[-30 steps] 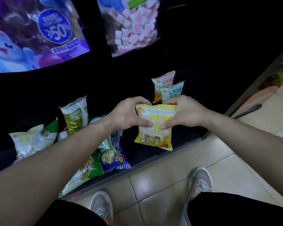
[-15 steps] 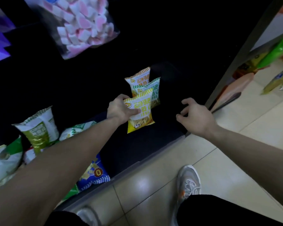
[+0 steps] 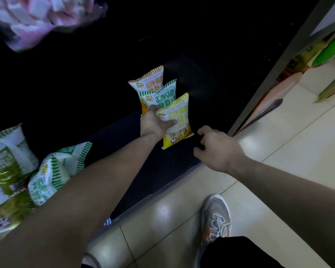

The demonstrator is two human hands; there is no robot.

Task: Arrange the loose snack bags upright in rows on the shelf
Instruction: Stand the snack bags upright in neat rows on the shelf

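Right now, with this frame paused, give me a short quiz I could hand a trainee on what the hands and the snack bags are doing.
1. True or false: the right hand holds a snack bag.
2. The left hand grips the bag trimmed in: A orange; B green; C yellow.
3. Counting the gripped one, how many bags make up the row toward the right end of the shelf?
Key: 1 false, its fingers are loosely curled round nothing. 2 C, the yellow snack bag. 3 three.
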